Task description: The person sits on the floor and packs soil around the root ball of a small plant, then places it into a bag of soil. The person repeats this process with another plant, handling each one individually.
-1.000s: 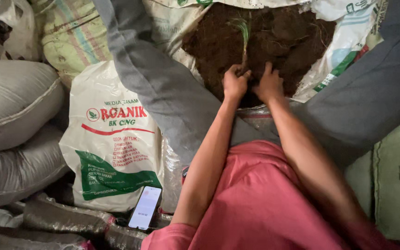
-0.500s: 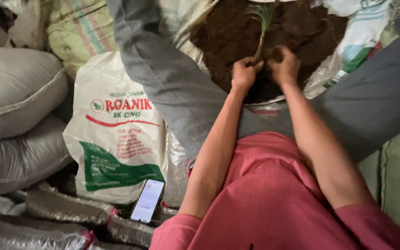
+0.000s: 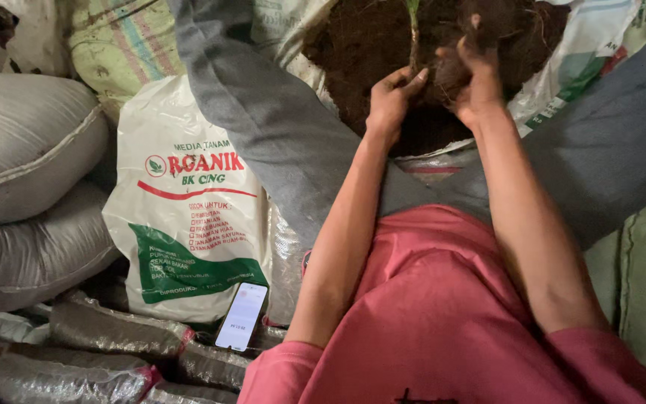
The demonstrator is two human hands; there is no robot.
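Your left hand (image 3: 390, 101) pinches the thin, fragile seedling (image 3: 413, 30) low on its stem, while your right hand (image 3: 472, 82) cups its crumbly root clump (image 3: 450, 75); support both.

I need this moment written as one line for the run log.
left hand: pinching seedling stem | right hand: cupping soil clump | below: open soil sack | phone: lit

Seedling (image 3: 413, 22): I see only the stem; the top edge cuts off its leaves.
Root ball (image 3: 454, 71): my hands cover most of it.
Phone (image 3: 241, 316) screen: too small to read.
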